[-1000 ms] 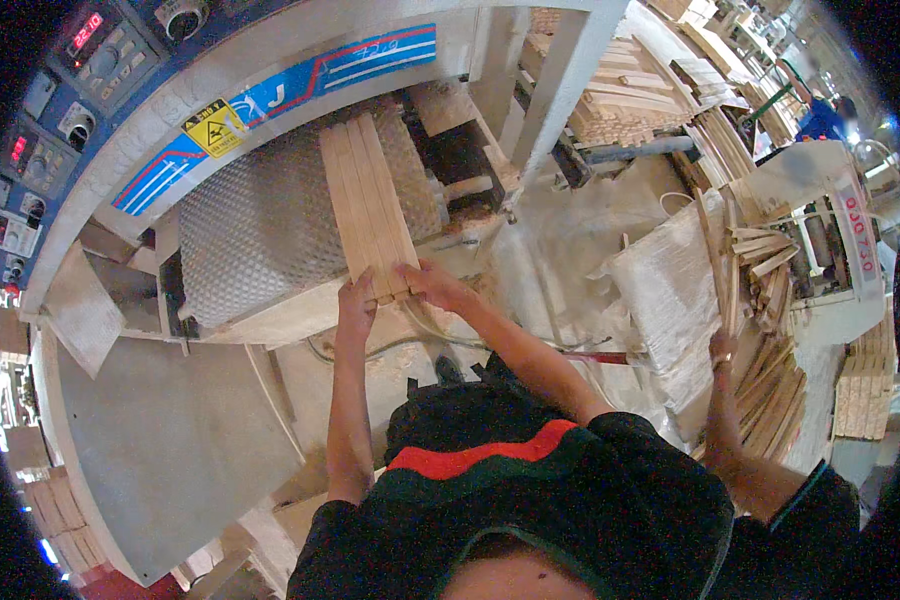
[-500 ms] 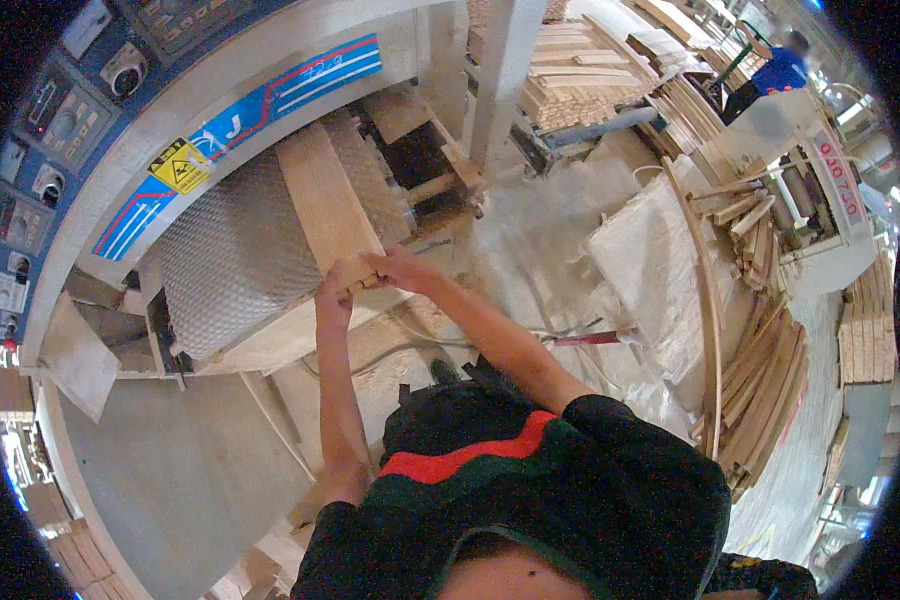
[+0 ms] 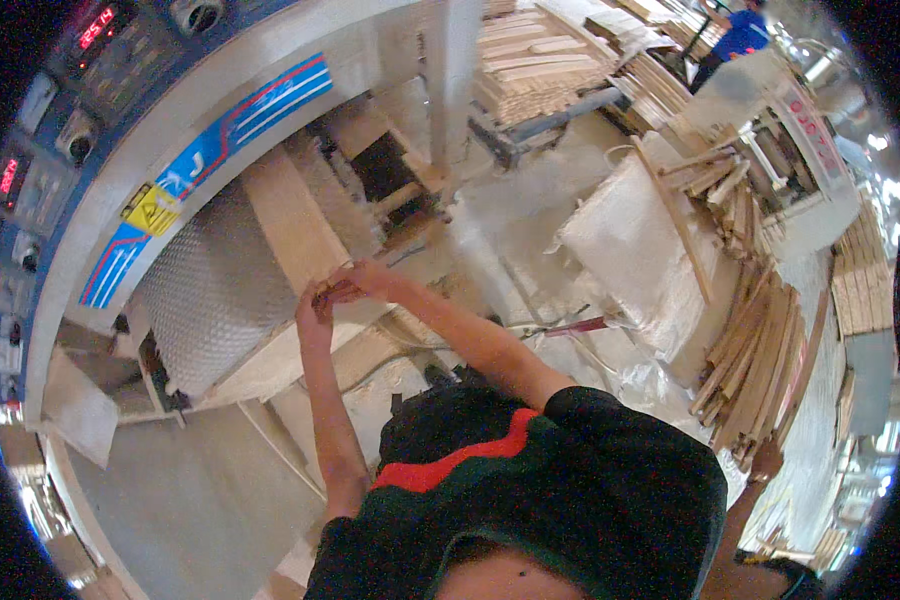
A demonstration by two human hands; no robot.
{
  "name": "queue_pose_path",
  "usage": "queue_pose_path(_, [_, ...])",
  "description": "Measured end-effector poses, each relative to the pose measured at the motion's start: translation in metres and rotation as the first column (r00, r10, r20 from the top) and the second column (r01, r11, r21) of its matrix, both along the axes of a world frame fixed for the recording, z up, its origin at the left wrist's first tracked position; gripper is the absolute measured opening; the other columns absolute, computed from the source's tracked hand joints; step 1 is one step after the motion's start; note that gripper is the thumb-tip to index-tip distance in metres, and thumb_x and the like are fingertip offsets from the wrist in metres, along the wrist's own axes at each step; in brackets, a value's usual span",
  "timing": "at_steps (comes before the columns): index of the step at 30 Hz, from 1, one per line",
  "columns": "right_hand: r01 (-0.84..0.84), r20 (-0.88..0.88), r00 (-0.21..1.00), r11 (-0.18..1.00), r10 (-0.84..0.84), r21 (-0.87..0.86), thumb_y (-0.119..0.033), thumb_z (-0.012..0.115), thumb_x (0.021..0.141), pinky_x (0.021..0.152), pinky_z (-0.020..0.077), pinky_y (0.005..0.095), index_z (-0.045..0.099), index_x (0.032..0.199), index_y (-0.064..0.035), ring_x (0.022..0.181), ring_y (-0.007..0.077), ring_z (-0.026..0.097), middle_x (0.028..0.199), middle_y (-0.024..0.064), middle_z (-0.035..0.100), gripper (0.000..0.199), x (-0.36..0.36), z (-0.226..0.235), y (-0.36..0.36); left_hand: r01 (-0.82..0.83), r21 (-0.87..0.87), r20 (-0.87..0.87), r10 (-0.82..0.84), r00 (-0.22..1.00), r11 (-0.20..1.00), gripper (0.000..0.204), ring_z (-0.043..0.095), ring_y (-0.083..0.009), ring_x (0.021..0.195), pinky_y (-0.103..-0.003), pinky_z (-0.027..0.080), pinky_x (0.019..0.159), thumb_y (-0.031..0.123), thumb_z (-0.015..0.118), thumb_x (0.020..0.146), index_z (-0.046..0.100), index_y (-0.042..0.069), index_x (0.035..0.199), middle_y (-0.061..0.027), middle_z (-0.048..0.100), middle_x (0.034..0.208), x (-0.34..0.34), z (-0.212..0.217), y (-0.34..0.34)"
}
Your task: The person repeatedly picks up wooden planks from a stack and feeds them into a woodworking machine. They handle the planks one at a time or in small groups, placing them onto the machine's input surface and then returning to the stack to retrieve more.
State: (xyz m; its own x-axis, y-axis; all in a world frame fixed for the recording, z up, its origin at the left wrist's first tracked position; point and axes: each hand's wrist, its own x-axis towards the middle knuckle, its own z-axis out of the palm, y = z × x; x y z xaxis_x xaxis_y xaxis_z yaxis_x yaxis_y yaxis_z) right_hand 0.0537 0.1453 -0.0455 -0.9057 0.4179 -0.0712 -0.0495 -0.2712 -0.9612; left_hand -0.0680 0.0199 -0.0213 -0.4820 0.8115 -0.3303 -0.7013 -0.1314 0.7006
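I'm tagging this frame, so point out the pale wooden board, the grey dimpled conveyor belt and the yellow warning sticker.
Pale wooden board [image 3: 292,222], head view, mid face.
Grey dimpled conveyor belt [image 3: 208,295], head view, bare surface.
Yellow warning sticker [image 3: 152,208], head view, centre.

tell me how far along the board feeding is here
Done: the wooden board lies flat on the machine's textured belt, its far end at the opening. In hand: left hand and right hand both grip its near end. Left: most of the board remains outside the machine; loose strips wait nearby.
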Motion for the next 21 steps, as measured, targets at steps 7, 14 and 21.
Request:
queue_pose_path(7, [0.011, -0.176, 0.983, 0.934, 0.056, 0.356, -0.029, 0.063, 0.085, 0.063, 0.0526, 0.0278, 0.066, 0.092, 0.0016, 0.068, 0.0166, 0.064, 0.084, 0.0089, 0.068, 0.031, 0.048, 0.013, 0.001, 0.054, -0.013, -0.109, -0.055, 0.992, 0.998, 0.029, 0.059, -0.0197, 0.096, -0.032, 0.046, 0.085, 0.021, 0.053, 0.090, 0.055, 0.000, 0.112, -0.0092, 0.062, 0.103, 0.051, 0.017, 0.007])
queue_pose_path(14, [0.009, 0.387, 0.921, 0.998, -0.034, 0.068, -0.025, 0.059, 0.087, 0.068, 0.0541, 0.0289, 0.068, 0.089, 0.0003, 0.075, 0.0166, 0.066, 0.082, 0.0088, 0.068, 0.027, 0.184, 0.048, 0.015, 0.382, -0.191, -0.155, -0.412, 0.898, 0.904, 0.027, 0.060, -0.0236, 0.101, -0.035, 0.047, 0.092, 0.018, 0.055, 0.088, 0.058, -0.003, 0.104, -0.0134, 0.061, 0.106, 0.139, -0.027, 0.016])
queue_pose_path(21, [0.380, 0.327, 0.883, 0.922, -0.337, -0.074, -0.031, 0.062, 0.087, 0.061, 0.0540, 0.0283, 0.064, 0.090, -0.0013, 0.068, 0.0153, 0.064, 0.079, 0.0066, 0.066, 0.030, 0.336, 0.042, 0.140, 0.708, -0.346, -0.009, -0.756, 0.654, 0.616, 0.037, 0.062, -0.0269, 0.100, -0.035, 0.049, 0.090, 0.012, 0.058, 0.087, 0.050, -0.008, 0.117, -0.0192, 0.060, 0.111, 0.226, 0.008, 0.117])
